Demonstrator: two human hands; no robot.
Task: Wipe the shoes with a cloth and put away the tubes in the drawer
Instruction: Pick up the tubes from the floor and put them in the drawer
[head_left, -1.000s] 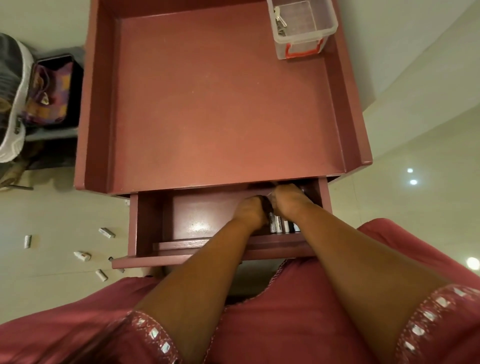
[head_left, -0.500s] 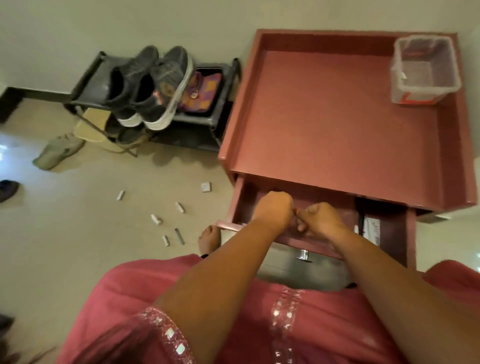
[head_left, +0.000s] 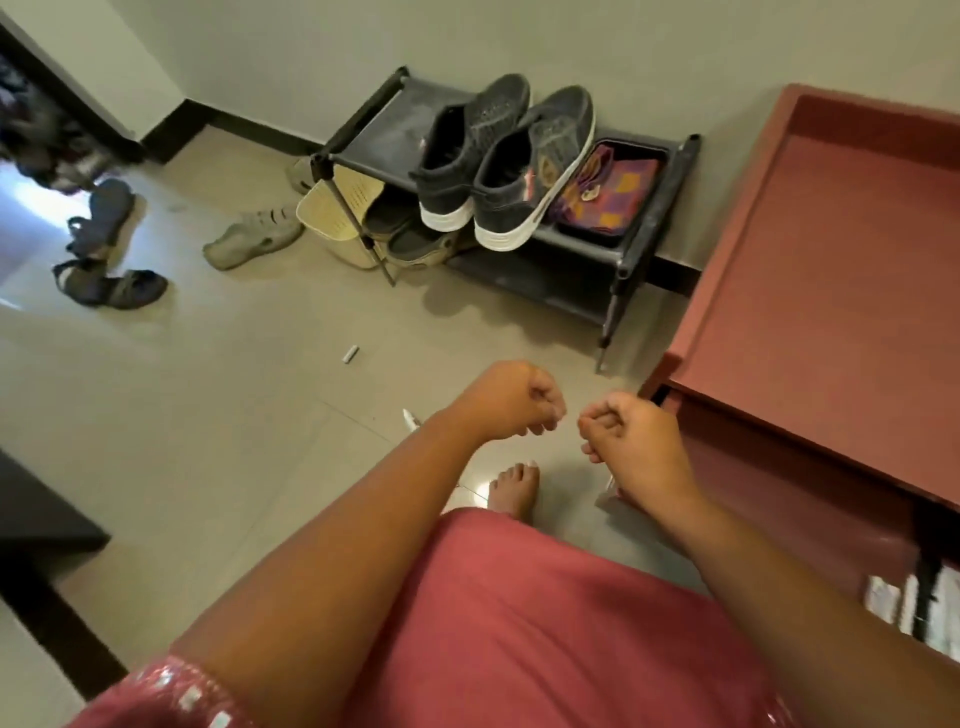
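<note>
The red cabinet (head_left: 826, 291) fills the right side of the frame, its drawer (head_left: 789, 499) running down the lower right edge with the pale things inside it showing as a blur at the far right. The black shoe rack (head_left: 631, 249) stands against the wall at upper centre, just left of the cabinet, with the pair of dark shoes (head_left: 498, 166) resting on its top shelf, white soles toward the camera. Both hands hang over the floor (head_left: 218, 415) in the middle of the frame, close together but apart: the left hand (head_left: 511, 400) has its fingers curled in and the right hand (head_left: 631, 441) is likewise curled; nothing can be seen in either, though a small thing inside a fist would not show. One tube (head_left: 350, 354) lies on the floor up and to the left of the left hand, its long axis slanting from lower left to upper right. A second tube (head_left: 410, 418) lies just beside the left wrist, its lower end hidden behind the forearm, pointing up and slightly left. Both lie on the left hand's side, away from the drawer, so that hand looks the nearer one for picking them up.
</note>
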